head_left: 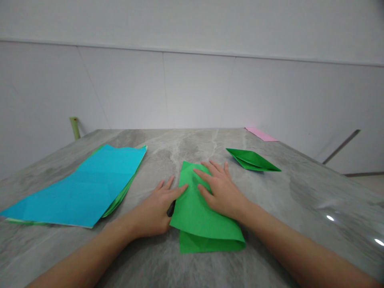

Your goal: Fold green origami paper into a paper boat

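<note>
A sheet of green paper (204, 216) lies in front of me, folded over on itself, with a rounded bend at its lower right and the lower layer showing at the near edge. My right hand (220, 190) rests flat on its upper part with the fingers spread. At the paper's left edge, my left hand (160, 208) touches it with one outstretched finger, the other fingers apart. A small dark object (171, 209) shows between my left hand and the paper; its kind is hidden.
To the left lies a large blue sheet (87, 188) over green sheets (120, 200). A folded green paper shape (252, 160) sits to the right. Pink paper (262, 134) lies at the grey marbled table's (186, 140) far right edge. A white wall (192, 88) stands behind.
</note>
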`<state>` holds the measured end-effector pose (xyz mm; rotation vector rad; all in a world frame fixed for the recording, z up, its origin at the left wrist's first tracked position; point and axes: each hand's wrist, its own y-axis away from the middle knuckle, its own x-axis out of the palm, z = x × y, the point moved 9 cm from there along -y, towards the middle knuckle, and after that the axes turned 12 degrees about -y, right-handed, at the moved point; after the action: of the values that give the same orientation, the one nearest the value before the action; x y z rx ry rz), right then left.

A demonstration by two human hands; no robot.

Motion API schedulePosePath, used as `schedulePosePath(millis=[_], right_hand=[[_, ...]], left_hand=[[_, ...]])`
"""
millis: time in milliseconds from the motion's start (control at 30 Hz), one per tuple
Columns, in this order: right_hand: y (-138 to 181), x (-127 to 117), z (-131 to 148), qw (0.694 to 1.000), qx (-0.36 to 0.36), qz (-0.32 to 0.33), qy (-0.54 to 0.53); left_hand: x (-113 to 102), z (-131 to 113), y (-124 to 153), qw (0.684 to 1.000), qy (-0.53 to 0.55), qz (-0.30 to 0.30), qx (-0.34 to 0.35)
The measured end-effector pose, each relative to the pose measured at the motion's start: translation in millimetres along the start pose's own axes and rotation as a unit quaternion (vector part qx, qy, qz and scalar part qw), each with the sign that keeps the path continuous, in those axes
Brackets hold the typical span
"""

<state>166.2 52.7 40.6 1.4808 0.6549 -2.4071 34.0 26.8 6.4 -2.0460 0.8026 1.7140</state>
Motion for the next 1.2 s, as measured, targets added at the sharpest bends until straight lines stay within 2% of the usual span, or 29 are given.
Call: schedulePosePath(millis=[167, 267, 400, 567, 767, 967, 1200], right_hand=[[10, 28, 21, 0.985, -0.035, 0.149, -0.075], [10, 34, 18, 0.976, -0.037, 0.193, -0.091], [12, 30, 18, 0.975, -0.046, 0.197, -0.095], [26, 32, 40, 0.957, -0.108, 0.236, -0.129], [30, 28, 52, 0.953, -0.136, 0.244, -0.120], [36, 25, 59, 0.931, -0.178, 0.286, -0.143], [38, 11, 65, 0.917, -0.215, 0.283, -0.178]], left_hand=[[4, -5, 1, 1.000, -0.022, -0.008, -0.009], [3, -1, 3, 1.000, -0.014, -0.015, -0.011], [1, 5, 3, 1.000, 0.000, -0.023, -0.013], [0, 13, 2, 1.000, -0.014, -0.008, -0.024], [-2, 17, 3, 0.999, -0.021, 0.000, -0.035], [-3, 19, 2, 0.999, -0.026, 0.011, -0.047], [-2, 20, 4, 0.999, -0.032, 0.024, -0.032]])
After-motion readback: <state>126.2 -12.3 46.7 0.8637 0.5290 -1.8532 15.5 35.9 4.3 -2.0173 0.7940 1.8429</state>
